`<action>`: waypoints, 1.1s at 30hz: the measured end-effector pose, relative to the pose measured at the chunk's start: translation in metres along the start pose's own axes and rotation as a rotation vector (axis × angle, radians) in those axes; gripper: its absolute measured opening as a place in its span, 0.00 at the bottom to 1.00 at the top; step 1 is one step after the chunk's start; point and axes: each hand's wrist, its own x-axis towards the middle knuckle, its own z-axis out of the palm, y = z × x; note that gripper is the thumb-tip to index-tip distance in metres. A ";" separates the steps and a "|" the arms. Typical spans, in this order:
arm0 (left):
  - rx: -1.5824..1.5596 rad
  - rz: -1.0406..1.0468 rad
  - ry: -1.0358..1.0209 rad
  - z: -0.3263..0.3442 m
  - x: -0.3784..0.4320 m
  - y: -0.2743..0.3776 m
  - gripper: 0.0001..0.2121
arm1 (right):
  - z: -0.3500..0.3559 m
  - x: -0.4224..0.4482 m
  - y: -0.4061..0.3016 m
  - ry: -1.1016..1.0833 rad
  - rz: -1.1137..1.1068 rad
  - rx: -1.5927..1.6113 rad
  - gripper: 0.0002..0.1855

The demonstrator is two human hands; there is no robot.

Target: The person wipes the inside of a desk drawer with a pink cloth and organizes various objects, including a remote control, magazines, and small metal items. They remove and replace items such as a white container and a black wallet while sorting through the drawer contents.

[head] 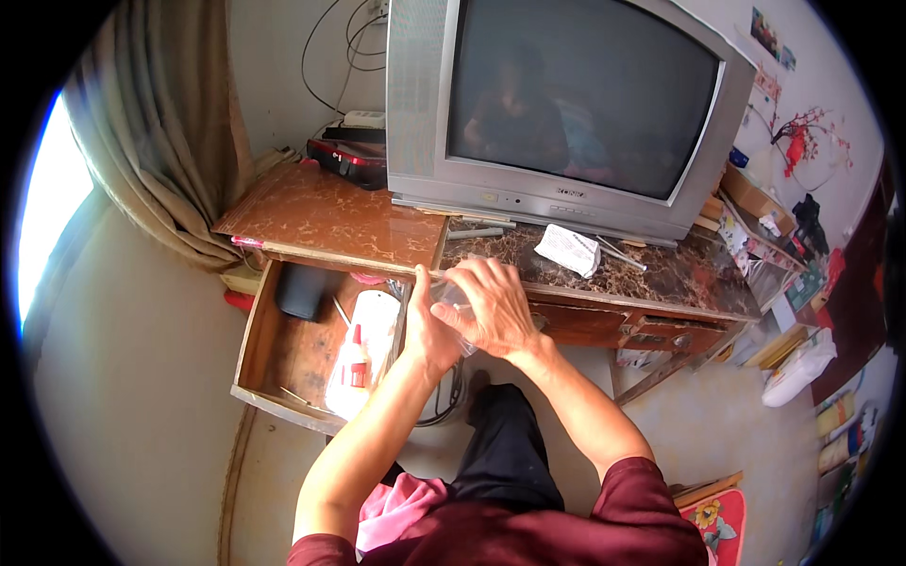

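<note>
My left hand (427, 325) and my right hand (492, 304) are close together above the desk's front edge, with a small clear plastic bag (453, 293) between them. The bag's contents are too small to tell. Left of my hands, an open wooden drawer (244, 368) holds a dark wallet-like case (301, 291), a white object (375, 308) and a small bottle with a red nozzle (357, 357). Beyond my right hand, a crumpled white paper packet (568, 250) with writing lies on the dark marbled desktop (679, 283), beside thin metal rods (623, 255).
A large grey Konka television (417, 141) stands at the back of the desk. A red and black case (347, 163) sits at its left. A curtain (156, 141) hangs at far left. Cardboard boxes (757, 194) and bags crowd the right side. Dark cables (449, 403) hang below the desk.
</note>
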 end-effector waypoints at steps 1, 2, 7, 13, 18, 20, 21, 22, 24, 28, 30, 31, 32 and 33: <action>-0.078 0.035 -0.049 -0.008 0.000 -0.002 0.29 | -0.004 -0.001 -0.005 -0.082 0.039 0.052 0.39; -0.064 0.058 -0.015 -0.009 -0.004 -0.005 0.29 | -0.002 -0.003 -0.007 -0.061 -0.011 0.036 0.40; -0.199 0.151 0.098 -0.038 -0.035 -0.011 0.21 | 0.004 -0.006 -0.037 -0.180 -0.140 0.287 0.41; -0.104 0.247 0.389 -0.106 -0.073 0.030 0.15 | -0.042 0.004 0.003 0.080 -0.088 0.135 0.24; 0.912 0.786 0.822 -0.234 -0.107 0.111 0.15 | -0.070 -0.021 0.094 0.273 0.458 -0.197 0.18; 1.451 0.652 1.035 -0.279 -0.117 0.127 0.17 | -0.064 -0.040 0.124 0.139 0.511 -0.218 0.28; 1.629 0.568 1.073 -0.262 -0.110 0.119 0.19 | -0.063 -0.051 0.131 0.097 0.497 -0.245 0.31; 1.546 0.464 0.985 -0.244 -0.101 0.110 0.24 | -0.064 -0.060 0.139 0.055 0.482 -0.269 0.33; 1.967 0.290 0.961 -0.226 -0.099 0.101 0.30 | -0.070 -0.050 0.125 -0.060 0.568 -0.296 0.41; 1.893 0.239 1.114 -0.207 -0.103 0.090 0.35 | -0.086 -0.028 0.102 -0.138 0.725 -0.171 0.40; 1.902 0.528 1.108 -0.193 -0.106 0.085 0.30 | -0.088 -0.028 0.103 -0.069 0.725 -0.118 0.38; 1.875 0.688 1.039 -0.192 -0.107 0.085 0.28 | -0.087 -0.032 0.106 -0.015 0.713 -0.106 0.38; 1.848 0.845 0.971 -0.189 -0.112 0.087 0.27 | -0.085 -0.035 0.105 0.040 0.700 -0.085 0.37; 1.902 0.977 0.982 -0.175 -0.112 0.083 0.21 | -0.083 -0.035 0.103 0.079 0.709 0.079 0.36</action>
